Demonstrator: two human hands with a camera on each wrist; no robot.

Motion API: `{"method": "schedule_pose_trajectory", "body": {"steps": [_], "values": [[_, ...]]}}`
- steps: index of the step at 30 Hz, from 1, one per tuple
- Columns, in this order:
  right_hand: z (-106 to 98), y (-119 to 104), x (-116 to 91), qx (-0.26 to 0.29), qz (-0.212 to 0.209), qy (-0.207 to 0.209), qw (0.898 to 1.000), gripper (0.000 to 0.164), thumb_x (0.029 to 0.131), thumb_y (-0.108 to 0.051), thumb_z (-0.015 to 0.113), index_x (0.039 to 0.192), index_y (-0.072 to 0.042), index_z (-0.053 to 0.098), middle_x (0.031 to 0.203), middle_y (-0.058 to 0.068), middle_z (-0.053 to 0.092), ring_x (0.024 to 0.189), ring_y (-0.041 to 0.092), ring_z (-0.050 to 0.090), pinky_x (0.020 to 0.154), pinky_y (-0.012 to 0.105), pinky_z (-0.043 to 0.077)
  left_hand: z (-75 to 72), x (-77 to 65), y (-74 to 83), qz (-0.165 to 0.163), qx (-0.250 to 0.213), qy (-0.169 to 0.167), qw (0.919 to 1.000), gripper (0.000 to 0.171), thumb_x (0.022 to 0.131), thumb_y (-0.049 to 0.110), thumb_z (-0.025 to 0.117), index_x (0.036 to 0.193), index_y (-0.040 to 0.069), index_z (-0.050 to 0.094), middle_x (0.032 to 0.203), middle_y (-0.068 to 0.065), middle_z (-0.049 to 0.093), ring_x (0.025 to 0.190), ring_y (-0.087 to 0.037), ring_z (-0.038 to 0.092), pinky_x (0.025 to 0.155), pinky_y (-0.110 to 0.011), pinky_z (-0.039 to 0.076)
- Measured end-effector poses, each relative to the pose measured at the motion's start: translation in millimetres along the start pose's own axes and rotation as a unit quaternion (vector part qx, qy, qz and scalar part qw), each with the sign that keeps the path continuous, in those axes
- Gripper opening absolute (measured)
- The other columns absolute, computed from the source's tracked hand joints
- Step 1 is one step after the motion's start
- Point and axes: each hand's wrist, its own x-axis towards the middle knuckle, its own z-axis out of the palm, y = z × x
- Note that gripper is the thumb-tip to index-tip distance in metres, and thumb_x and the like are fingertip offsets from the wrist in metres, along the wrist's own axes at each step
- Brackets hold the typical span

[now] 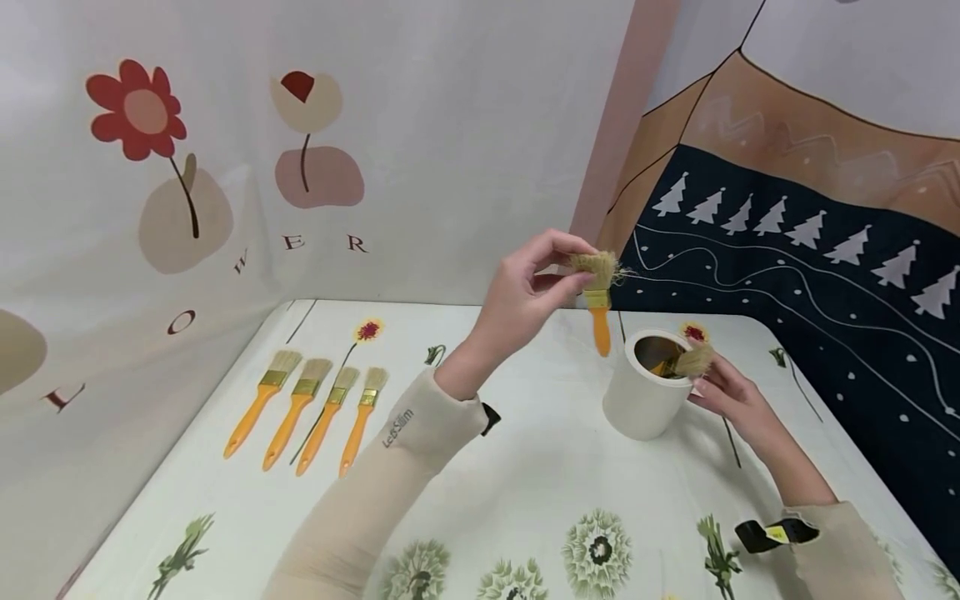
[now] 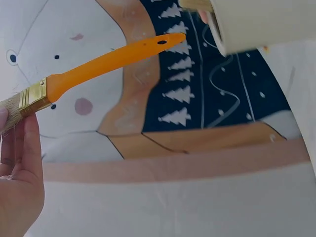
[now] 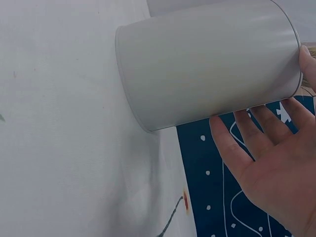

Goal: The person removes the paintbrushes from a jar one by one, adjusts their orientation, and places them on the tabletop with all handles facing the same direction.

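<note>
My left hand (image 1: 534, 282) pinches a paintbrush (image 1: 602, 330) by its pale bristles, so the orange handle hangs down in the air. That handle's end is just left of and above a white cylindrical container (image 1: 637, 408). My right hand (image 1: 738, 406) holds the container at its right side, with the thumb by the rim and the fingers (image 3: 261, 131) spread along the wall in the right wrist view. Inside the container is another paintbrush, its bristles (image 1: 694, 362) leaning out over the right rim and its orange handle partly hidden.
Several orange-handled paintbrushes (image 1: 306, 392) lie in a row on the left of the table, bristles toward the back. The white tablecloth (image 1: 525, 467) has printed flowers. A printed curtain (image 1: 465, 150) hangs behind the table, and a dark blue, tree-patterned part rises at the right.
</note>
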Motion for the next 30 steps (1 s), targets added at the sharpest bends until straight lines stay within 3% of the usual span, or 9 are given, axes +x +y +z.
{"method": "schedule_pose_trajectory", "body": {"steps": [10,20,25,30], "values": [[-0.5,-0.4,-0.5,0.004,-0.008,-0.001,1.0,0.064,0.107,-0.014,0.045,0.159,-0.002,0.011,0.136,-0.027,0.041,0.115,-0.021,0.049,0.086,0.009,0.053,-41.7,-25.0,-14.7,-0.041,0.024,0.019,0.9987,0.02,0.092,-0.001,0.067,0.112,-0.002,0.063,0.109,-0.016,0.066,0.099,-0.02,0.067,0.083,-0.031,0.062],[-0.4,3.3,-0.5,0.019,-0.016,-0.006,1.0,0.062,0.106,-0.012,0.045,0.16,-0.008,0.014,0.138,-0.027,0.041,0.117,-0.02,0.049,0.087,0.009,0.053,-85.8,-56.3,-23.5,-0.125,0.06,0.044,0.9893,0.025,0.091,0.0,0.069,0.116,-0.002,0.062,0.11,-0.016,0.067,0.099,-0.005,0.066,0.086,-0.022,0.059],[-0.2,2.4,-0.5,0.011,-0.013,-0.004,1.0,0.062,0.107,-0.013,0.045,0.16,-0.01,0.014,0.146,-0.019,0.039,0.118,-0.021,0.048,0.088,0.009,0.053,-107.8,-74.4,-31.0,-0.142,0.086,0.051,0.9848,0.025,0.092,0.002,0.069,0.116,-0.002,0.062,0.11,-0.009,0.067,0.098,-0.001,0.065,0.085,-0.019,0.059],[0.2,0.6,0.2,-0.003,-0.001,-0.003,1.0,0.064,0.107,-0.016,0.045,0.16,-0.007,0.011,0.158,0.005,0.034,0.117,-0.023,0.046,0.088,0.008,0.052,-128.6,-92.1,-39.8,-0.174,0.119,0.056,0.976,0.025,0.095,0.006,0.067,0.118,-0.002,0.061,0.111,-0.006,0.065,0.096,0.002,0.064,0.084,-0.016,0.058]]}}
